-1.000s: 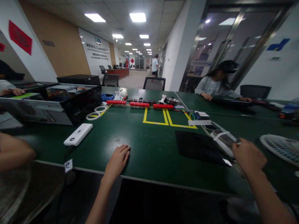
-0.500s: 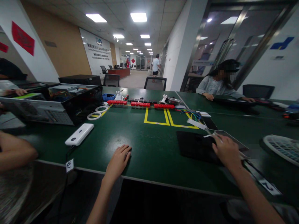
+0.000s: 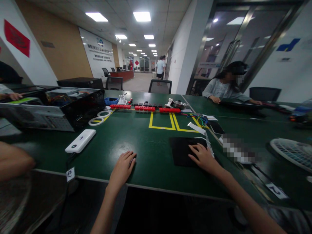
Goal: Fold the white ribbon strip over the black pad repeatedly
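Note:
My left hand rests on the green table near its front edge. Its fingers curl over a small dark object, mostly hidden under the palm. Further right, my right hand lies palm down with its fingers stretched out over a thin black pad. A white strip runs down to the pad's far right corner, passing just behind my right fingers and partly hidden by the hand.
A white power bank lies left, below an opened computer case. Red power strips line the back, behind yellow tape outlines. At right are a phone and a fan guard. A person sits across the table.
My right hand has moved left, from beyond the pad's right side onto the pad, and its fingers have spread. The black pad has shifted left too. My left hand stays put.

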`<state>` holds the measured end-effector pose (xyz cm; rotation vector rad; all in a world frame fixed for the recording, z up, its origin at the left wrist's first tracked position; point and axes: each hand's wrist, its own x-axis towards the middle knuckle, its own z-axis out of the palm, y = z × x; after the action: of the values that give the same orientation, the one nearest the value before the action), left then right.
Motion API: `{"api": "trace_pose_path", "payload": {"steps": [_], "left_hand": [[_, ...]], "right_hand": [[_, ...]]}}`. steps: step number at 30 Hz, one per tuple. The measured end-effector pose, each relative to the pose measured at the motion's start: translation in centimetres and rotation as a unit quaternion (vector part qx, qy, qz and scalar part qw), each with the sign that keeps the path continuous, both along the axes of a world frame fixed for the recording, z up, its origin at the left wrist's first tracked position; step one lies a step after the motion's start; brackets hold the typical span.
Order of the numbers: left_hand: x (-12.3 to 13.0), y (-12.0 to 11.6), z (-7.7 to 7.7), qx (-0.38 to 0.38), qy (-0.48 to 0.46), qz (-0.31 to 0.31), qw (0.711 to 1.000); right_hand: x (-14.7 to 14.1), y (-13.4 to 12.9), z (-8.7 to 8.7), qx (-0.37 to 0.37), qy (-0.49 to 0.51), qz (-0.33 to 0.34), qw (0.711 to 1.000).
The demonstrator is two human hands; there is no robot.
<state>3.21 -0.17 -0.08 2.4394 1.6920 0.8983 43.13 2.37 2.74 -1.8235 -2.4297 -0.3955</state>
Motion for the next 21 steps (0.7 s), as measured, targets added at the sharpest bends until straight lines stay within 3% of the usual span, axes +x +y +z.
{"api": "trace_pose_path", "payload": {"steps": [5,9,13,18,21], "left_hand": [[-0.1,0.0,0.0,0.001,0.002,-0.002,1.000],[-0.3,0.1,-0.1,-0.001,0.003,-0.005,1.000],[-0.4,0.1,-0.1,0.001,0.002,-0.005,1.000],[-0.4,0.0,0.1,-0.010,-0.002,-0.004,1.000],[-0.3,0.0,0.1,-0.004,-0.004,-0.003,1.000]], "right_hand": [[-7.1,-1.6,1.6,-0.085,0.011,-0.008,0.996],[-9.6,-2.2,3.1,-0.189,0.043,-0.025,0.981],[-8.2,-1.6,3.0,-0.187,0.069,-0.061,0.978],[-2.8,-1.2,1.8,-0.182,0.080,-0.228,0.953],[-0.1,-1.5,1.1,-0.191,0.065,-0.188,0.961]]}}
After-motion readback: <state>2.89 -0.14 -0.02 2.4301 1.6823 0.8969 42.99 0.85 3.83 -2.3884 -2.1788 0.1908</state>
